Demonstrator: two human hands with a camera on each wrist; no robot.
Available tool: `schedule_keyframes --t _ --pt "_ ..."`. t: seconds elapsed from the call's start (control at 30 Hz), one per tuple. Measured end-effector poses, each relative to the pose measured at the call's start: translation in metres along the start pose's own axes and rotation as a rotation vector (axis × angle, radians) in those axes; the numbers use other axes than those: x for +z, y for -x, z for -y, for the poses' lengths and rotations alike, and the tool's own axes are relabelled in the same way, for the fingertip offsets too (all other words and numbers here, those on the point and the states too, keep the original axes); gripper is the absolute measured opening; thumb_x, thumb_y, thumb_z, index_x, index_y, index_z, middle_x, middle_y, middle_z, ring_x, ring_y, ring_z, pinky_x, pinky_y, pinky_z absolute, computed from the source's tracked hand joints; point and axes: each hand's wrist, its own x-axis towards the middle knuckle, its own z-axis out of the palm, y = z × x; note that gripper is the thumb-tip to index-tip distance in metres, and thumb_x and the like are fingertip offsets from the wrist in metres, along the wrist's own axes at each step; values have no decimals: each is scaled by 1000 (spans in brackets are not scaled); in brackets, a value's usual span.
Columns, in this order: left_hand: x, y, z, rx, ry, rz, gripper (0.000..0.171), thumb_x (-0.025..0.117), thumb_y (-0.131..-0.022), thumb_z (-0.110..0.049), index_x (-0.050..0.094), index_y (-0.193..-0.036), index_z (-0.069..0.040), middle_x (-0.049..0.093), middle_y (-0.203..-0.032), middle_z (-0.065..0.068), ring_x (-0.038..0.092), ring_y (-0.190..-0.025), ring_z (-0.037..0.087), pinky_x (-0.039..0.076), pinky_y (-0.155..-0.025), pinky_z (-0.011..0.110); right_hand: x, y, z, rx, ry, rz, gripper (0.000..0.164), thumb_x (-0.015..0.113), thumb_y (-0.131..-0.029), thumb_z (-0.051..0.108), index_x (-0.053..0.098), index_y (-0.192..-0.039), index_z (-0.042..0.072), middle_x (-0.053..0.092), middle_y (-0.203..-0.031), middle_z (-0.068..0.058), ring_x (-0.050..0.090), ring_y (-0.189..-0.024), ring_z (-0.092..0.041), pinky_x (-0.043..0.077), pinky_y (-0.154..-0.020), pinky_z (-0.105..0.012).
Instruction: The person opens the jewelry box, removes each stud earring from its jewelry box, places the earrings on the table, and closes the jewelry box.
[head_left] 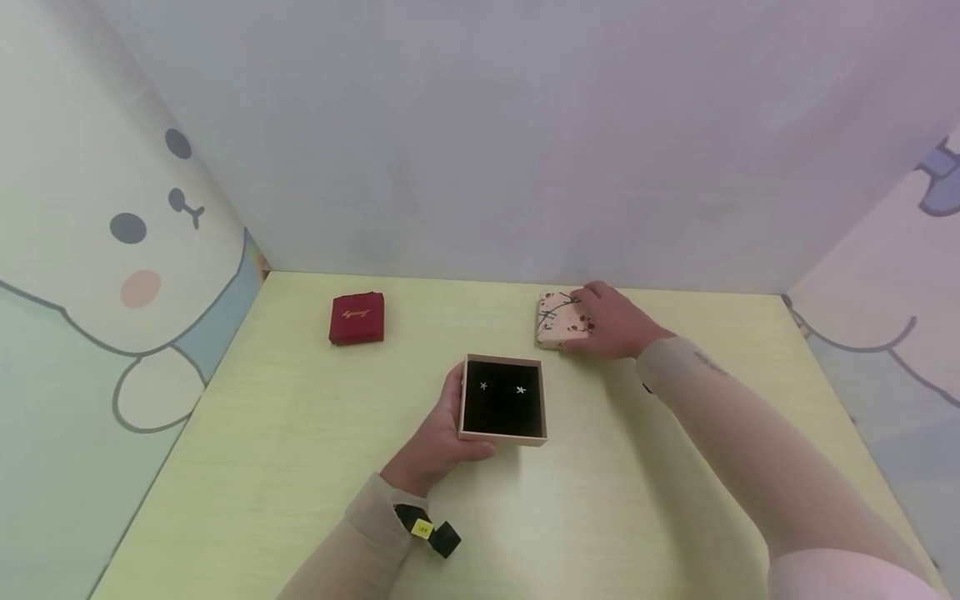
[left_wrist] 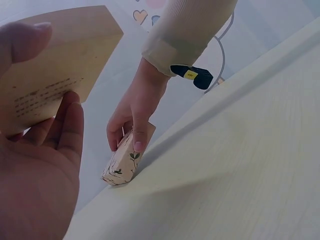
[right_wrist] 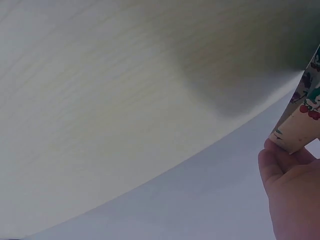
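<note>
My left hand (head_left: 427, 446) holds a small square jewelry box base (head_left: 501, 438) above the middle of the table. Inside it is a black insert (head_left: 501, 419) bearing two small silvery star-like earrings (head_left: 521, 390). Seen from the left wrist, the underside (left_wrist: 60, 70) carries lines of small print, with the thumb at one edge and fingertips beneath. Farther back and to the right, my right hand (head_left: 615, 325) grips a cream box lid (head_left: 557, 323) patterned with flowers and branches. In the left wrist view, thumb and fingers pinch the lid's sides, one edge close over the tabletop.
A dark red square pouch or box (head_left: 357, 318) with gold lettering lies at the back left of the pale yellow table (head_left: 300, 433). A plain wall (head_left: 480, 150) rises directly behind the table, and cartoon-printed side panels (head_left: 90, 250) border it left and right.
</note>
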Motion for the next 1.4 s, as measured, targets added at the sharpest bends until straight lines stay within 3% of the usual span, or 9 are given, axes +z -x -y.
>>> schedule_keyframes --t 0.23,0.43,0.6,1.07,1.27,1.4 --pt "2 -2 0 9 6 4 118 88 -79 -4 7 -162 -27 24 -160 11 43 -130 37 49 -102 43 -5 -5 -5 22 134 41 93 79 -85 51 40 -153 2 46 -147 -22 46 -132 -42 34 -113 -57" --pt "1 -3 1 12 -2 17 117 87 -80 -4 6 -162 -27 25 -159 11 43 -130 37 48 -104 45 -4 -11 -6 82 202 100 89 73 -91 47 34 -156 0 41 -154 -23 39 -141 -42 28 -118 -57" --pt "0 -4 2 8 -16 14 117 87 -80 -6 7 -161 -28 25 -159 11 43 -130 37 47 -104 46 -6 -13 -5 123 177 116 89 73 -92 44 31 -158 1 37 -157 -23 36 -143 -43 28 -118 -57" --pt "3 -5 -2 -14 -30 2 117 87 -79 -3 8 -162 -27 27 -159 9 41 -132 36 46 -104 45 -13 -4 -4 90 43 79 98 79 -87 41 27 -161 4 23 -164 -25 24 -149 -46 24 -118 -61" --pt "1 -4 -2 -26 -46 -16 117 86 -79 -2 7 -162 -27 27 -159 9 41 -131 36 46 -104 45 -12 -4 8 36 -15 5 97 80 -87 42 30 -159 2 25 -163 -25 24 -149 -46 25 -117 -61" --pt "0 0 -2 -8 -19 -3 117 88 -79 -6 7 -162 -26 26 -159 11 42 -130 37 49 -102 45 -7 -2 17 24 -109 -61 95 81 -87 42 32 -158 3 26 -163 -24 24 -149 -45 26 -117 -62"
